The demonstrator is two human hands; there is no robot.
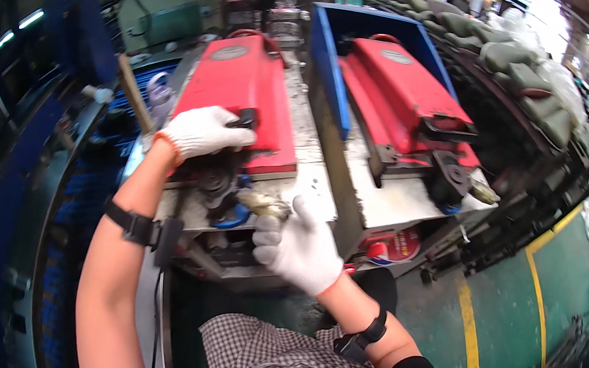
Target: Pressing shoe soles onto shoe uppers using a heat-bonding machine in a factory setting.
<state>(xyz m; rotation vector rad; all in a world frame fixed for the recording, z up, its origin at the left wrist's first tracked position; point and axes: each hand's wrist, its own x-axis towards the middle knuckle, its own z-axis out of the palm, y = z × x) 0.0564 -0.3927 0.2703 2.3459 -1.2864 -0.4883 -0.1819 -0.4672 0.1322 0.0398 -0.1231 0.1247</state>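
My left hand [204,132], in a white knit glove with an orange cuff, lies over the near end of a long red metal housing [238,74]. Its thumb and fingers close around a small black part [245,117] there. Below that end sits a dark round mechanism [216,182] with a blue piece [233,217]. My right hand [300,249], also gloved, is beside a yellowish wrapped lump [262,202] on this mechanism. The right fingers are curled and the thumb points up; what they hold, if anything, is hidden. The hand is slightly blurred.
A second red housing [407,79] lies to the right, with a blue tray [331,65] around its far end. Both rest on a worn pale bench [310,179]. Several grey-green parts [512,56] line a rack at right. Yellow lines [469,336] mark the green floor.
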